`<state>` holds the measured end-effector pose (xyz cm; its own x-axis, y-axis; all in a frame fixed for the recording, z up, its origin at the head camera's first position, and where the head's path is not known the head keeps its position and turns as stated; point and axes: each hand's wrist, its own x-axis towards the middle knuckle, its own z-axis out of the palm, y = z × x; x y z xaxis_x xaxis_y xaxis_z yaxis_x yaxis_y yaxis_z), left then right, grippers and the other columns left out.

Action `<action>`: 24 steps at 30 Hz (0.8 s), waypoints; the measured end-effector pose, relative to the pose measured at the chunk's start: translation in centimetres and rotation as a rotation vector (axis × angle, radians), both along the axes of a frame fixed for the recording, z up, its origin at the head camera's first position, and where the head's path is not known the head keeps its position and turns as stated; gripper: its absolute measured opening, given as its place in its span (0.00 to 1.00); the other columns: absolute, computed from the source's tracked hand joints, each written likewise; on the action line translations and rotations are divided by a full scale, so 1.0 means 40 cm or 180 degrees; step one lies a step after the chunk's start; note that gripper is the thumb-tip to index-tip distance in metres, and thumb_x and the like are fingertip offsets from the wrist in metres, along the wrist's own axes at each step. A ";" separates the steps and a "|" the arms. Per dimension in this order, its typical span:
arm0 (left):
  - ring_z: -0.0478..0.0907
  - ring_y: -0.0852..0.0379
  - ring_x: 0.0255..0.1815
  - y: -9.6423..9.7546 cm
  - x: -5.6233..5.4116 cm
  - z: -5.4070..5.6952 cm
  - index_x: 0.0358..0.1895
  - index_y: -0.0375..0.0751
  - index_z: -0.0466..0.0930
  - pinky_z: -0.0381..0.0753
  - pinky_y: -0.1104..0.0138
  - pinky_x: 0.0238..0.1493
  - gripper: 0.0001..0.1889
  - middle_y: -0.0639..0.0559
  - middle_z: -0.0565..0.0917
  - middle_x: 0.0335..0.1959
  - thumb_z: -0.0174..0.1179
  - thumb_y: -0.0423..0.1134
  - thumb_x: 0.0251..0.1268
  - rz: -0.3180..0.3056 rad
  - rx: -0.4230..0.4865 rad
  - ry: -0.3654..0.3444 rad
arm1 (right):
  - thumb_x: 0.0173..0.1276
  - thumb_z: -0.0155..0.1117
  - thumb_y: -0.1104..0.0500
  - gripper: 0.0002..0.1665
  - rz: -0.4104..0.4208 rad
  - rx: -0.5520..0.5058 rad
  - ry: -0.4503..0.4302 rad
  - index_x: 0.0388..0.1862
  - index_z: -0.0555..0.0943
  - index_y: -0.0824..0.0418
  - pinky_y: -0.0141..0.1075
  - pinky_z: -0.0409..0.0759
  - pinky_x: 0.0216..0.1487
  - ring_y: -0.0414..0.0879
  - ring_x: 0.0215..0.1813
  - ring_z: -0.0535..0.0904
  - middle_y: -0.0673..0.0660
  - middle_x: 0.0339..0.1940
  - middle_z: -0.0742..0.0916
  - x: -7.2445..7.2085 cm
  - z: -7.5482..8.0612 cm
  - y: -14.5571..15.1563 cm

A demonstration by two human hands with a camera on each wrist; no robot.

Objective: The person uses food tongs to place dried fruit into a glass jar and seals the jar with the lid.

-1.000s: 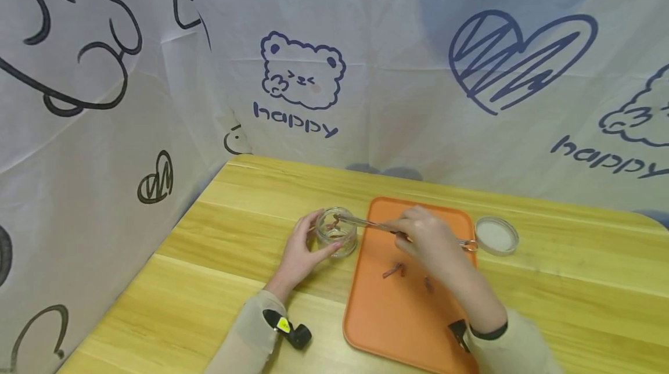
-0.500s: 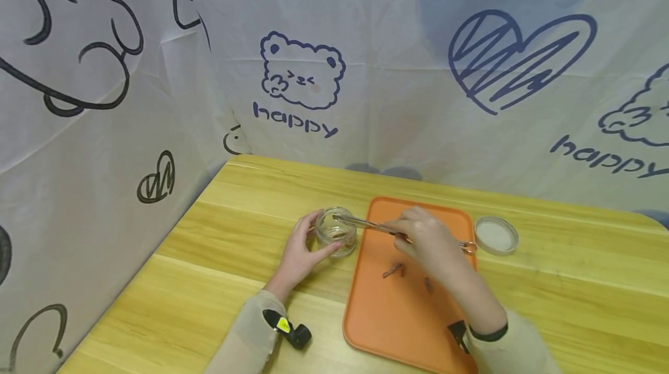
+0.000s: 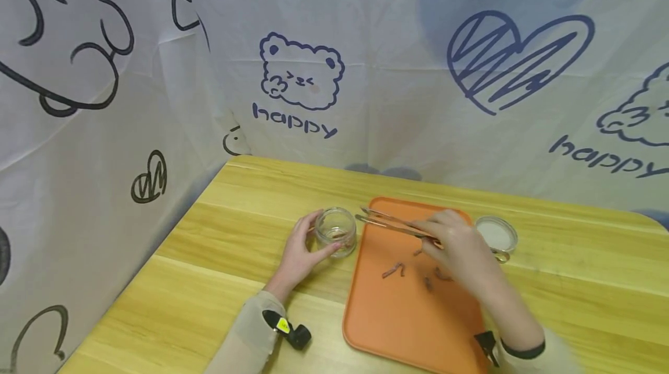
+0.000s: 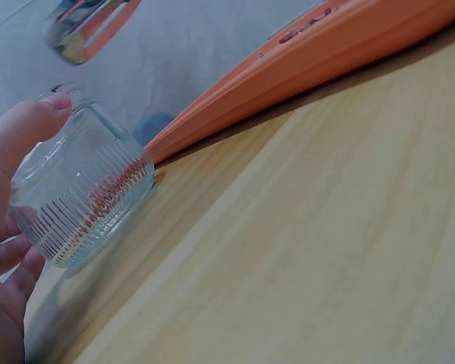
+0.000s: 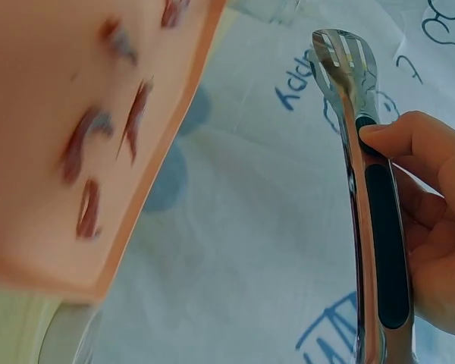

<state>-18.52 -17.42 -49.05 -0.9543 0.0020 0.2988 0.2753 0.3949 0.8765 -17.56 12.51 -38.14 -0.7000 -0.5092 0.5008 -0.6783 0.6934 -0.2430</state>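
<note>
My left hand (image 3: 299, 255) grips a clear glass jar (image 3: 334, 227), thumb near its rim and fingers round the far side. Through the jar's ribbed wall in the left wrist view, reddish pieces (image 4: 110, 196) show low inside. My right hand (image 3: 456, 249) holds metal serving tongs (image 5: 383, 235) with dark grip pads. Their slotted tips are parted, with nothing between them, just right of the jar over the tray's left edge. On the orange tray (image 3: 376, 327) below lie several thin reddish-brown dried strips (image 3: 393, 270), some partly hidden by the right hand in the head view.
A round, shallow jar lid (image 3: 495, 236) lies on the wooden table (image 3: 209, 287) beyond the tray's right edge. White printed cloth (image 3: 387, 101) hangs behind the table and along its left side.
The strip held in the tongs has gone into the jar. The right hand has drawn the tongs away to the right, their tips now spread. The left hand stays on the jar.
</note>
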 end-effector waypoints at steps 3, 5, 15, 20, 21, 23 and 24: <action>0.70 0.50 0.60 -0.001 0.000 -0.003 0.67 0.43 0.66 0.70 0.60 0.63 0.40 0.48 0.72 0.61 0.74 0.43 0.49 0.0005 -0.0008 0.0016 | 0.52 0.70 0.71 0.19 -0.0066 0.0028 0.0091 0.45 0.86 0.62 0.37 0.79 0.28 0.46 0.37 0.76 0.52 0.33 0.84 0.006 -0.001 0.034; 0.70 0.51 0.60 -0.001 -0.001 -0.004 0.67 0.43 0.66 0.70 0.60 0.63 0.40 0.49 0.72 0.61 0.74 0.43 0.49 0.0006 -0.0010 0.0030 | 0.50 0.72 0.70 0.19 -0.0132 0.0053 0.0145 0.43 0.86 0.62 0.40 0.79 0.30 0.48 0.36 0.77 0.53 0.33 0.84 0.010 -0.002 0.060; 0.70 0.49 0.60 0.003 0.005 0.008 0.67 0.40 0.66 0.70 0.59 0.64 0.39 0.47 0.72 0.61 0.74 0.42 0.50 -0.0008 -0.0015 0.0033 | 0.45 0.75 0.69 0.22 -0.0466 0.0093 0.0140 0.44 0.86 0.62 0.49 0.81 0.30 0.51 0.35 0.78 0.54 0.32 0.83 0.030 -0.030 0.209; 0.70 0.47 0.60 0.004 0.006 0.007 0.67 0.39 0.66 0.70 0.57 0.64 0.39 0.45 0.72 0.61 0.74 0.41 0.50 -0.0023 -0.0004 0.0059 | 0.45 0.75 0.68 0.21 -0.0613 0.0152 -0.0021 0.43 0.86 0.63 0.54 0.80 0.32 0.57 0.36 0.78 0.59 0.33 0.83 0.034 -0.049 0.276; 0.70 0.48 0.60 0.001 0.000 -0.003 0.67 0.40 0.66 0.70 0.57 0.63 0.40 0.47 0.72 0.61 0.74 0.43 0.50 -0.0024 -0.0013 0.0074 | 0.45 0.75 0.68 0.21 -0.0626 0.0160 -0.0065 0.43 0.85 0.63 0.55 0.79 0.32 0.58 0.37 0.78 0.60 0.34 0.83 0.032 -0.053 0.290; 0.70 0.48 0.60 0.001 0.001 -0.003 0.67 0.40 0.66 0.70 0.57 0.64 0.40 0.46 0.72 0.61 0.74 0.43 0.50 -0.0031 0.0000 0.0071 | 0.46 0.75 0.67 0.21 -0.0666 0.0184 -0.0166 0.44 0.85 0.63 0.57 0.79 0.34 0.60 0.39 0.79 0.62 0.36 0.84 0.028 -0.060 0.315; 0.70 0.48 0.60 0.001 0.001 -0.003 0.67 0.40 0.65 0.69 0.57 0.64 0.40 0.47 0.72 0.61 0.74 0.43 0.50 -0.0034 0.0008 0.0058 | 0.47 0.75 0.68 0.21 -0.0684 0.0190 -0.0227 0.44 0.85 0.64 0.57 0.78 0.34 0.61 0.39 0.79 0.62 0.37 0.84 0.025 -0.064 0.326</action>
